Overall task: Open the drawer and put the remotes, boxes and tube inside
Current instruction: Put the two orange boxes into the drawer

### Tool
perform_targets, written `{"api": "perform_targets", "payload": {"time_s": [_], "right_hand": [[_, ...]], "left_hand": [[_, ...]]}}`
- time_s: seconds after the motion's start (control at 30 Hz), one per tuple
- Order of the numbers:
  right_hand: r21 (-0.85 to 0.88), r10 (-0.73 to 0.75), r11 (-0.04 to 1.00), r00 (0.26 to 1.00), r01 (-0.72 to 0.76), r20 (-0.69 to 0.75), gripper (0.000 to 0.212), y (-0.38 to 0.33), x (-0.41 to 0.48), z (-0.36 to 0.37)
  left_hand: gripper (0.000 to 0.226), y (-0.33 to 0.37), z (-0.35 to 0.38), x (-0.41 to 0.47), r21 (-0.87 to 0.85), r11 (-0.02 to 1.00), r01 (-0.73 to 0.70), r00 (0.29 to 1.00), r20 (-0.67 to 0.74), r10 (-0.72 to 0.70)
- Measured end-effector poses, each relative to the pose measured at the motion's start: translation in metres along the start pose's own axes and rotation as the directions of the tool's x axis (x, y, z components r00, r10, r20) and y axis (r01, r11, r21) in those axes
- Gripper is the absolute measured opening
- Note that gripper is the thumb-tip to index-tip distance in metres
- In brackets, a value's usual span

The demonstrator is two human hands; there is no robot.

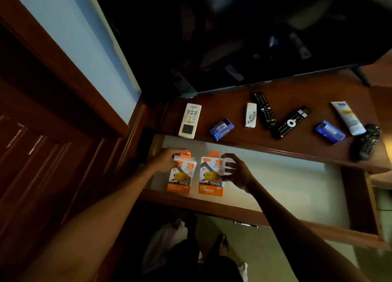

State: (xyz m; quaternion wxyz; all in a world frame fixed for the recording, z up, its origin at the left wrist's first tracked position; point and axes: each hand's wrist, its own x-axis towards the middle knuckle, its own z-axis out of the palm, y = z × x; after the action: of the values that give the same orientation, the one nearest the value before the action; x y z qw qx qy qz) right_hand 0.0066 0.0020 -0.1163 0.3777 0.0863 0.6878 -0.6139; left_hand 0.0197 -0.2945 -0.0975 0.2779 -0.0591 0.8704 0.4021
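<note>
The drawer (286, 182) is pulled open, its pale floor showing. Two orange-and-white charger boxes lie side by side at its left end. My left hand (167, 159) grips the top of the left charger box (182, 175). My right hand (237, 173) has spread fingers against the right side of the right charger box (212, 176). On the wooden top behind lie a large white remote (189, 120), a small white remote (251, 114), three black remotes (265, 109) (291, 122) (367, 141), two blue boxes (221, 129) (329, 131) and a white tube (347, 117).
A dark TV screen (244, 31) stands at the back of the wooden top. A wooden door (42, 116) and frame are at the left. The drawer handle (245, 224) is on the drawer front. My legs and floor are below.
</note>
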Motion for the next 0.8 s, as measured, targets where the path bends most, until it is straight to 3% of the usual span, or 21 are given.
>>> {"api": "perform_targets", "payload": {"time_s": [0.3, 0.47, 0.7, 0.8], "right_hand": [[-0.078, 0.112, 0.99, 0.992, -0.116, -0.053, 0.067, 0.036, 0.043, 0.034], [-0.428, -0.03, 0.904, 0.996, -0.009, -0.084, 0.077, 0.034, 0.037, 0.045], [-0.585, -0.116, 0.81, 0.99, 0.046, -0.083, 0.077, 0.03, 0.039, 0.058], [-0.601, -0.133, 0.796, 0.988, 0.064, -0.071, 0.077, 0.028, 0.042, 0.068]], "left_hand": [[0.052, -0.027, 0.009, 0.03, 0.069, 0.997, 0.04, 0.995, 0.091, -0.046], [0.05, -0.039, 0.015, 0.024, 0.071, 0.997, 0.038, 0.997, 0.064, -0.042], [0.059, -0.042, 0.023, 0.012, 0.28, 0.96, -0.018, 0.999, -0.037, 0.03], [0.06, -0.042, 0.019, 0.005, 0.267, 0.962, -0.053, 0.994, -0.078, 0.076]]}}
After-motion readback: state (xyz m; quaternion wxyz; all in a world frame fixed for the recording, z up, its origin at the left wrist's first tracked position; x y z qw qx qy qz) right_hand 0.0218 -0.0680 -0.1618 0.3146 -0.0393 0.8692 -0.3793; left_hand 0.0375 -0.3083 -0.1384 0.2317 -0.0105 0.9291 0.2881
